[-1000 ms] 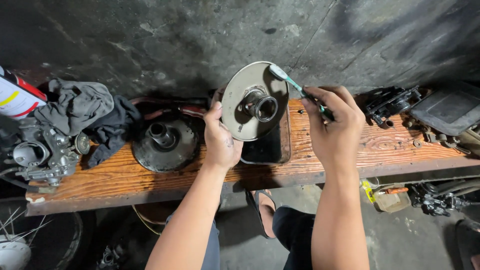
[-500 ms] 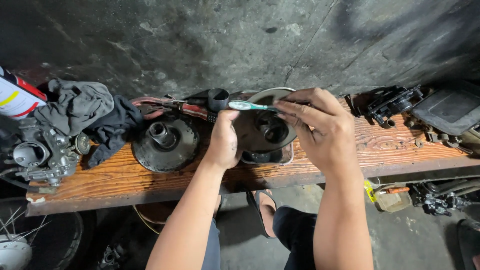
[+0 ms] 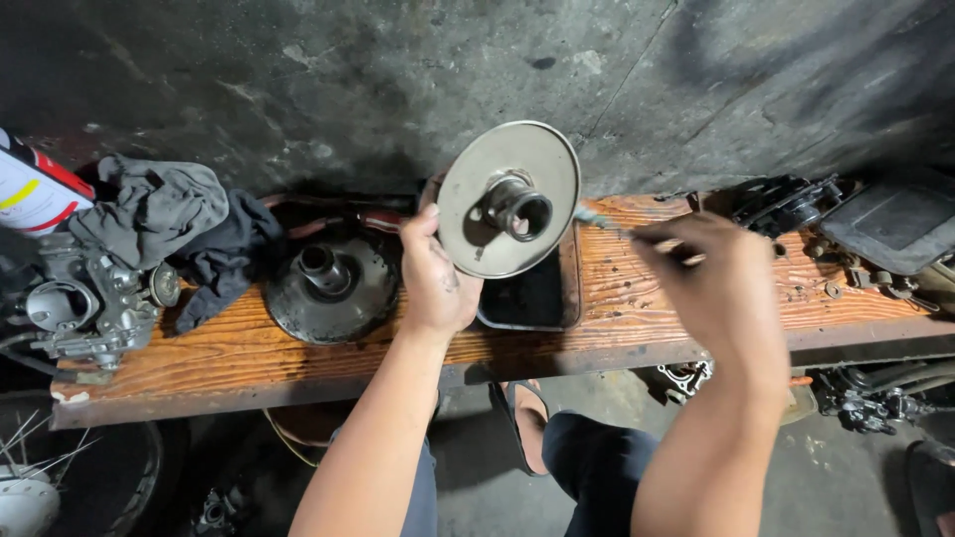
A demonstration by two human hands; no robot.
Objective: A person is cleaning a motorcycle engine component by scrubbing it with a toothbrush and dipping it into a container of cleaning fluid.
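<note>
Two hands are at work: a round metal disc with a hub (image 3: 509,199) is gripped at its 8 o'clock edge by the left hand (image 3: 434,273), above a black tray (image 3: 532,298). A thin brush (image 3: 612,227), blurred, is pinched by the closed right hand (image 3: 716,273) at the disc's 3 o'clock, over the wooden bench (image 3: 249,353).

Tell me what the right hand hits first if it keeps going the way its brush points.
Probably the metal disc: the right hand aims its brush left at the disc's edge, though depth is unclear.

A white spray can (image 3: 28,189) (red and yellow label) lies at the bench's (image 3: 249,358) far-left edge; partly cropped.
</note>
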